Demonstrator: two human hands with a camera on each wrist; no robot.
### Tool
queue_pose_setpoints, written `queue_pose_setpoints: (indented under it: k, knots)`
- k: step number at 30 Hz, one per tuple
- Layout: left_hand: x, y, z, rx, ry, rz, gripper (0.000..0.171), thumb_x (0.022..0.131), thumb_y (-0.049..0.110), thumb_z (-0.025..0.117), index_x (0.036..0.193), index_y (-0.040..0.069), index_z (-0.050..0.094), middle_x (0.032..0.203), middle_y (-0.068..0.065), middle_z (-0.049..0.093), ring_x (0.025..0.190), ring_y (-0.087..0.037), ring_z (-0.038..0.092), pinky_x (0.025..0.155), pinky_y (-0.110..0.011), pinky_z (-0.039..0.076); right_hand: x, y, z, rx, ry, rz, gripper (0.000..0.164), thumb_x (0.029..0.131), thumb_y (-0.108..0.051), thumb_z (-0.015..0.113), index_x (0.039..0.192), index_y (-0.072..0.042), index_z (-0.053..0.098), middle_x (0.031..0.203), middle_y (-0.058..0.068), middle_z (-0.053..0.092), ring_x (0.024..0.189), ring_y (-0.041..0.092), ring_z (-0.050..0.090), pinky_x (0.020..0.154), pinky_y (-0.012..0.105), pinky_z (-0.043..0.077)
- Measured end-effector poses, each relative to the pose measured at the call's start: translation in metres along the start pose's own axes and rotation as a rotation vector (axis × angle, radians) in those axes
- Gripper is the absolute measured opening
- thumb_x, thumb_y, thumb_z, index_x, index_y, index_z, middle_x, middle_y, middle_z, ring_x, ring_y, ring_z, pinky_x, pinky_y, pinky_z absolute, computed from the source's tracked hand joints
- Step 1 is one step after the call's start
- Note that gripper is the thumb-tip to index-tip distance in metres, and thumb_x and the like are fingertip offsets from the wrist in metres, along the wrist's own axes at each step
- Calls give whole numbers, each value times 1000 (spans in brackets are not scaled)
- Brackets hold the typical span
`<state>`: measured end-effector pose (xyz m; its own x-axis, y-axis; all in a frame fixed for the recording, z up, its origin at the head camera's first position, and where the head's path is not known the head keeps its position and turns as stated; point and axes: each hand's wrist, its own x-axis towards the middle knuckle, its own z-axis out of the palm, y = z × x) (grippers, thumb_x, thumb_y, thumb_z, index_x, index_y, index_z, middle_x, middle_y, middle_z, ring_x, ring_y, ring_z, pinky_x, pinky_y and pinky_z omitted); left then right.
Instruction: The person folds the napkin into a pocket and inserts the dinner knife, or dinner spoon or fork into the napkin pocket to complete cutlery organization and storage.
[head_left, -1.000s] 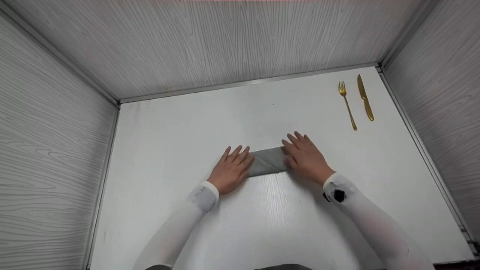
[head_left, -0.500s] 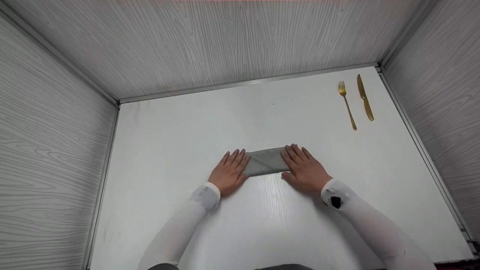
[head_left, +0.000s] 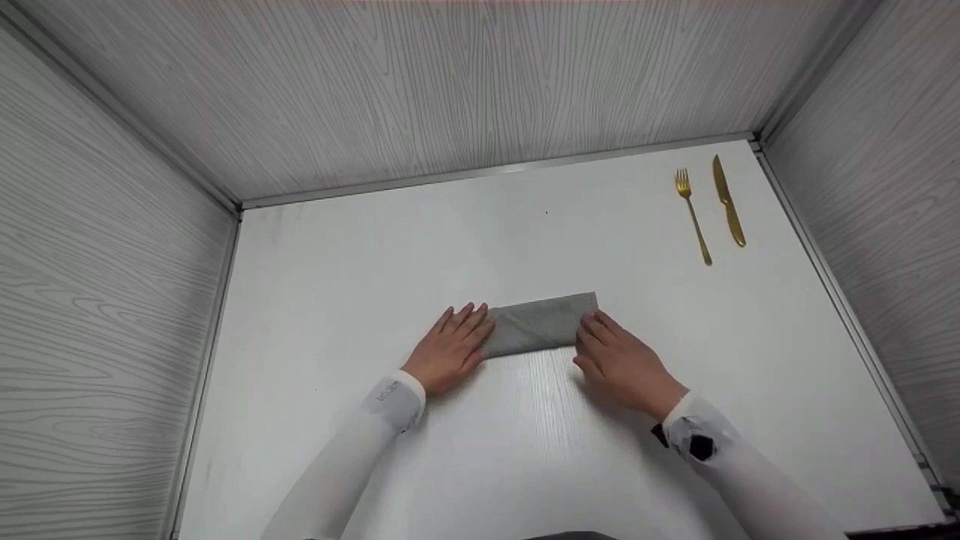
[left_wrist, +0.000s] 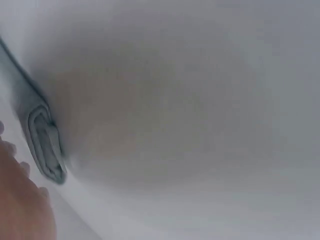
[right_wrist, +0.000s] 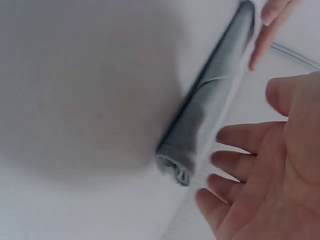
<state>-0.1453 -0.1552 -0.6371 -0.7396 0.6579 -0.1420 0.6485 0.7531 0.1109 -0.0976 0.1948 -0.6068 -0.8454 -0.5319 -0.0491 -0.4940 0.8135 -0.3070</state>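
A grey cloth [head_left: 544, 322], folded into a flat narrow strip, lies across the white table in the head view. Both wrist views show its end as several rolled or folded layers. My left hand [head_left: 448, 349] lies over the strip's left end with its fingers extended. Beside the right end is my right hand [head_left: 626, 364], its fingers slightly bent and overlapping the lower corner in the head view. Seen from the right wrist, that hand [right_wrist: 270, 170] has spread fingers apart from the cloth and holds nothing. Whether the left fingertips touch the cloth cannot be told.
A gold fork [head_left: 694, 217] and a gold knife [head_left: 729, 201] lie side by side at the table's back right. Wood-patterned grey panels [head_left: 465, 82] enclose the white table [head_left: 360, 262] at the back and both sides.
Both hands pressed flat on the strip half a second ago. Since then the right hand has lifted and drawn back towards me, uncovering the right end. My left hand has shifted slightly left.
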Motion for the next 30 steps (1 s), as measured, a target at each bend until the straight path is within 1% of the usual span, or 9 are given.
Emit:
queue_pose_setpoints:
  k: [4, 7, 11, 13, 18, 22, 25, 27, 30]
  knots:
    - [-10, -8, 0, 17, -20, -7, 59, 111, 43, 32, 163, 16, 30, 170, -2, 19, 156, -21, 12, 126, -40, 8, -7, -1, 3, -35, -39, 11, 60, 110, -35, 46, 148, 11, 45, 156, 26, 40, 148, 40, 33, 121, 47, 27]
    - [-14, -11, 1, 34, -57, -12, 60, 111, 43, 29, 164, 15, 26, 170, -2, 17, 156, -21, 12, 126, -39, 8, -5, 3, 6, -50, -56, 27, 61, 110, -37, 46, 152, 6, 42, 158, 23, 39, 148, 40, 32, 121, 50, 27]
    - [-17, -8, 0, 35, -68, -13, 61, 111, 45, 30, 163, 14, 26, 169, -2, 20, 156, -20, 15, 126, -39, 8, 4, 10, 6, -50, -45, 72, 59, 109, -40, 46, 154, -1, 44, 158, 17, 42, 149, 40, 31, 120, 54, 27]
    - [-20, -4, -2, 36, -64, -14, 61, 111, 45, 32, 162, 13, 30, 168, -3, 25, 155, -21, 19, 126, -38, 11, 9, 14, 5, -65, -33, 83, 58, 109, -40, 45, 152, -1, 47, 157, 16, 44, 148, 40, 32, 119, 55, 27]
    - [-25, 16, -5, 71, -47, 15, 60, 110, 47, 33, 157, 10, 42, 163, -6, 37, 148, -24, 36, 122, -39, 26, 30, 26, 3, -116, -2, 77, 56, 109, -38, 45, 149, 1, 50, 156, 16, 45, 148, 40, 32, 119, 55, 27]
    - [-27, 37, -1, 137, 0, 61, 56, 110, 44, 37, 151, 9, 51, 154, -6, 47, 132, -24, 49, 110, -38, 41, 53, 35, 3, -130, -11, 81, 56, 110, -37, 44, 151, 2, 46, 162, 18, 34, 152, 40, 23, 121, 55, 25]
    - [-26, 54, 3, 187, 64, 92, 44, 109, 35, 45, 143, 10, 59, 142, -6, 55, 116, -22, 55, 97, -35, 49, 71, 37, 1, -110, -43, 106, 56, 111, -37, 40, 153, -1, 44, 167, 18, 23, 154, 40, 15, 121, 56, 22]
    - [-23, 64, 4, 213, 112, 115, 36, 108, 27, 51, 137, 11, 63, 133, -5, 59, 107, -20, 57, 88, -32, 51, 83, 37, -1, -91, -74, 125, 57, 111, -38, 37, 155, -2, 42, 169, 16, 18, 155, 39, 10, 122, 55, 19]
    - [-15, 79, 4, 249, 182, 151, 27, 104, 18, 60, 129, 11, 68, 118, -3, 62, 100, -19, 57, 82, -30, 51, 99, 34, -2, -85, -108, 137, 59, 112, -40, 34, 158, -4, 37, 170, 13, 15, 156, 36, 7, 123, 54, 17]
